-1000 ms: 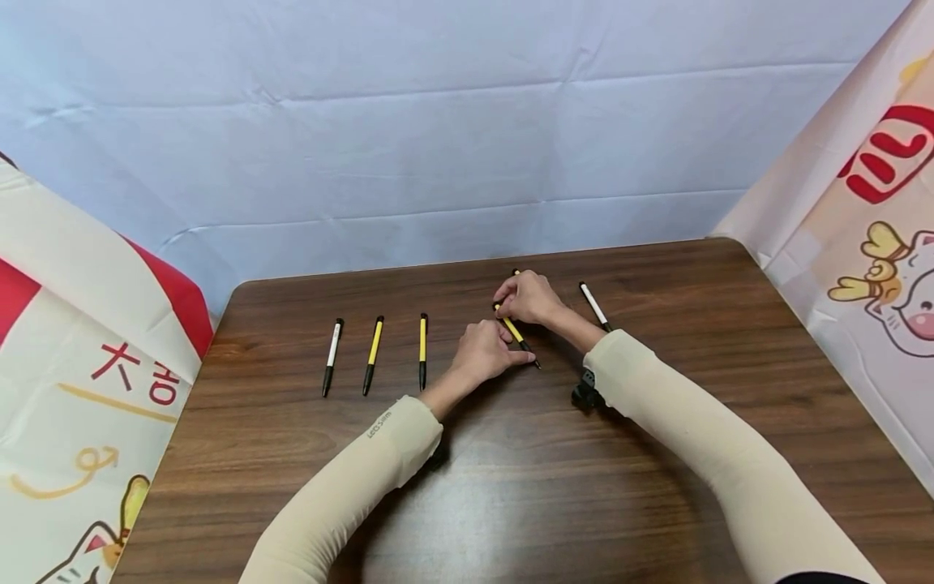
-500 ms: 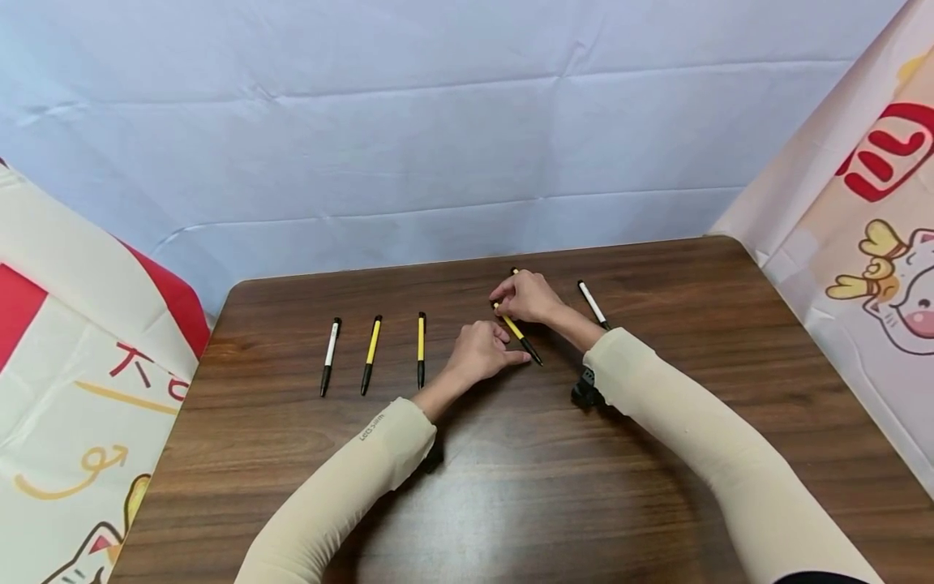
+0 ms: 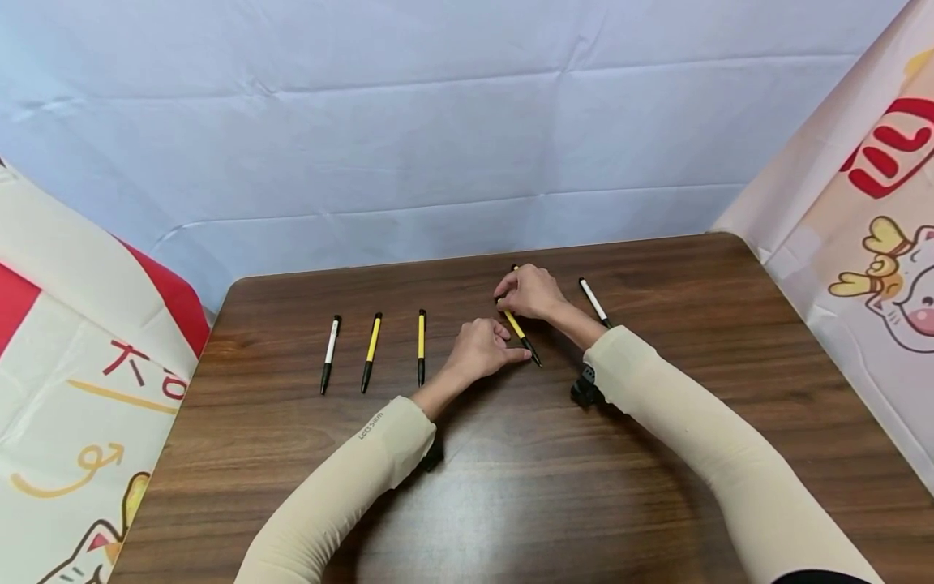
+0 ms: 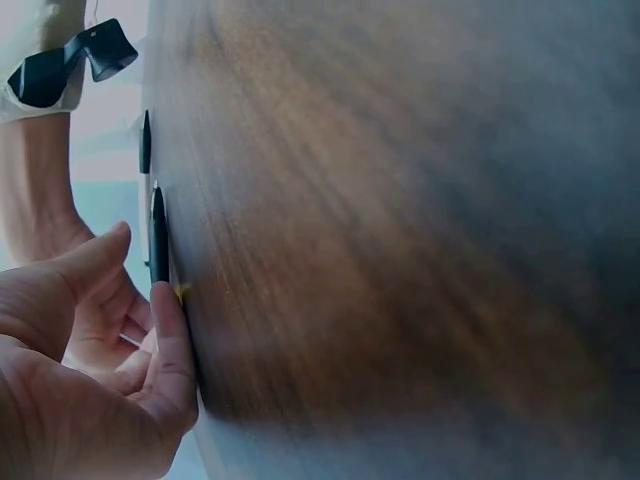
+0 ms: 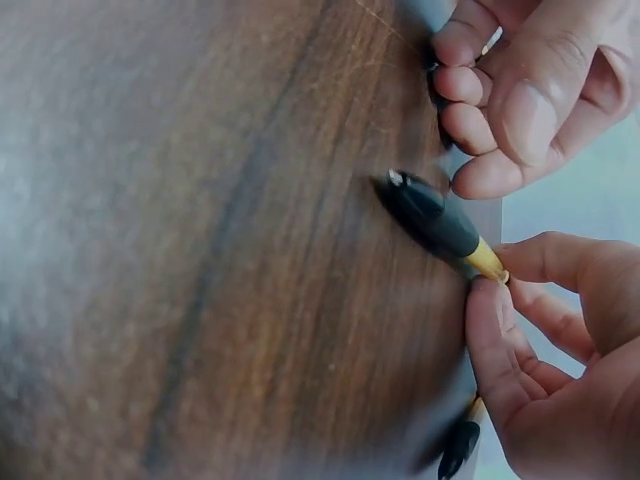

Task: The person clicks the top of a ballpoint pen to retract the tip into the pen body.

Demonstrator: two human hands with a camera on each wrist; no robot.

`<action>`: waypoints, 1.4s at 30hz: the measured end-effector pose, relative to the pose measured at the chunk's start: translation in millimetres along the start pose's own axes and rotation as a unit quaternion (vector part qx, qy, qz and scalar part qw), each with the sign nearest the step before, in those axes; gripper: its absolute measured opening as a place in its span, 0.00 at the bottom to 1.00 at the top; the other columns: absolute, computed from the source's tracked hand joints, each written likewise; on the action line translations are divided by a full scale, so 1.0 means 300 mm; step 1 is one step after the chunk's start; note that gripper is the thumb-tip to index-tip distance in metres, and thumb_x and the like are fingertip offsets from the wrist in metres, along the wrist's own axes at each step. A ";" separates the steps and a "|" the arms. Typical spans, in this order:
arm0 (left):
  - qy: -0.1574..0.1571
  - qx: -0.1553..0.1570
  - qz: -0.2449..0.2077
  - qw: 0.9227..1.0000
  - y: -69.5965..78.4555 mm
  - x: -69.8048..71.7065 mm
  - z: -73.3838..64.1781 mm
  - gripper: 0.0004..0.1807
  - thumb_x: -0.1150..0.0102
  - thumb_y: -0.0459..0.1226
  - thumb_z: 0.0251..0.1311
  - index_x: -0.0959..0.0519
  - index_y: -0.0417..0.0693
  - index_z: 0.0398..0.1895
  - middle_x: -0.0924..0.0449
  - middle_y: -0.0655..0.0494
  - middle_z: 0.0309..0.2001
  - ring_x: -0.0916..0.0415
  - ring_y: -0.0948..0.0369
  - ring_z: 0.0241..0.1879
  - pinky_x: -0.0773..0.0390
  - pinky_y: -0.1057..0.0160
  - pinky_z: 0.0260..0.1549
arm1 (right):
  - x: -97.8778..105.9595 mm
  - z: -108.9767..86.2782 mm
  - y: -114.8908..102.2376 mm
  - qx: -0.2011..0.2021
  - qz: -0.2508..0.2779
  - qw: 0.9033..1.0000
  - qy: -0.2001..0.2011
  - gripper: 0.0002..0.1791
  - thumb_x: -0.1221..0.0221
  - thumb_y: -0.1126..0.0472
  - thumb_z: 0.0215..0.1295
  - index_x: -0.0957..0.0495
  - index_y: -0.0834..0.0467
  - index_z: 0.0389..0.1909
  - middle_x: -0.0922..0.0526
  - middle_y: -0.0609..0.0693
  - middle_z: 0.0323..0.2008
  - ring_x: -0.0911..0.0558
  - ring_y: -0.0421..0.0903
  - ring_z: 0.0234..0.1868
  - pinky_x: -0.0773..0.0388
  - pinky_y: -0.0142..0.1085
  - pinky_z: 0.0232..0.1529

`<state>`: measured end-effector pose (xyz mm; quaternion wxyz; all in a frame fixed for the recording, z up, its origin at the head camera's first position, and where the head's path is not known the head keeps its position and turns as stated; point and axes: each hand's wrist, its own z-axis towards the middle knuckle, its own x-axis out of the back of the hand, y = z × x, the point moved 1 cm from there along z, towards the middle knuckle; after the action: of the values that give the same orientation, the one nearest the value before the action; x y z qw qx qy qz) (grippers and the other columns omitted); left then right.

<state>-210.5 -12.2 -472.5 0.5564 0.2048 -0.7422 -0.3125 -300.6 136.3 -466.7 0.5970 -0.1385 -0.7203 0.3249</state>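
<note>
A yellow pen (image 3: 516, 326) with a black grip lies slanted between both hands, close over the table. My right hand (image 3: 531, 292) pinches its far end between thumb and fingertips; in the right wrist view the black grip (image 5: 440, 222) sticks out toward the camera. On the pen's left is my left hand (image 3: 477, 349), its thumb stretched out right at the black grip and its other fingers loosely bent. A second yellow pen (image 5: 460, 447) is mostly hidden behind my right hand. Farther right, a white pen (image 3: 594, 300) lies partly covered by my right forearm.
Left of my hands, a white pen (image 3: 332, 353) and two yellow pens, the middle one (image 3: 372, 350) and the right one (image 3: 422, 345), lie side by side on the brown wooden table (image 3: 496, 503). A pale cloth (image 3: 438, 146) hangs behind, with printed cloths at both sides.
My left thumb has drawn back slightly from the slanted pen's tip. The right hand keeps its pinch on that pen, nearly still, and the other pens lie as before.
</note>
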 end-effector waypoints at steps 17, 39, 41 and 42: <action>0.010 0.001 -0.031 0.999 -0.001 0.005 0.004 0.16 0.21 0.46 0.60 0.10 0.43 0.41 0.09 0.57 0.31 0.13 0.64 0.32 0.15 0.64 0.39 | 0.001 0.002 0.034 -0.089 0.251 0.964 -0.003 0.09 0.30 0.70 0.67 0.11 0.66 0.47 0.10 0.59 0.41 0.11 0.41 0.29 0.10 0.36 0.37; 0.014 0.057 -0.211 0.976 -0.016 0.010 0.007 0.11 0.23 0.30 0.59 0.13 0.38 0.43 0.09 0.51 0.33 0.13 0.63 0.28 0.20 0.69 0.26 | -0.010 0.012 0.031 -0.135 0.339 0.931 -0.004 0.14 0.33 0.70 0.70 0.15 0.67 0.55 0.15 0.58 0.49 0.12 0.41 0.35 0.11 0.33 0.39; 0.013 0.060 -0.226 0.972 -0.021 0.008 0.010 0.12 0.24 0.29 0.59 0.14 0.36 0.44 0.09 0.50 0.34 0.13 0.63 0.28 0.18 0.68 0.27 | -0.012 0.011 0.030 -0.136 0.350 0.927 -0.007 0.15 0.33 0.69 0.71 0.16 0.66 0.56 0.13 0.56 0.45 0.11 0.42 0.34 0.11 0.34 0.38; 0.012 0.062 -0.234 0.970 -0.023 0.007 0.011 0.12 0.24 0.28 0.59 0.14 0.36 0.45 0.09 0.49 0.35 0.13 0.63 0.28 0.16 0.68 0.28 | -0.014 0.011 0.030 -0.137 0.358 0.924 -0.009 0.15 0.33 0.69 0.71 0.16 0.66 0.56 0.12 0.55 0.42 0.11 0.42 0.34 0.11 0.35 0.38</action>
<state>-214.6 -17.7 -476.4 0.4631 0.4107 -0.6844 -0.3853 -304.5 139.5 -475.8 0.4098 -0.4648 -0.6653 0.4164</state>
